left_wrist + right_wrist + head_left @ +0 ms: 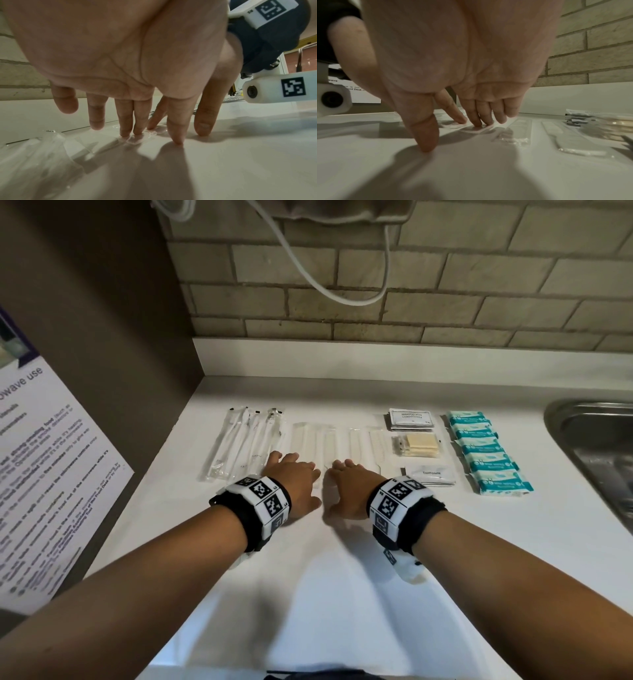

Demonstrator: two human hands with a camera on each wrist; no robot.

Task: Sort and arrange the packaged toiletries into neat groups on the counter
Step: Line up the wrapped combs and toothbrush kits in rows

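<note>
Packaged toiletries lie in rows on the white counter (308, 559). From the left: clear-wrapped toothbrushes (239, 440), wrapped combs (329, 440), a stack of shampoo sachets (411, 419), a beige packet (419, 446), toothpaste sachets (432, 474) and teal soap bars (486, 451). My left hand (294, 474) and right hand (346, 477) lie side by side, fingers straight, fingertips pressing the near ends of the comb wrappers (137, 139) (477, 128). Neither hand holds anything.
A steel sink (596, 453) opens at the right edge. A brown cabinet side with a printed notice (44, 474) walls off the left. A brick wall (411, 285) with a hanging white cable (308, 268) stands behind.
</note>
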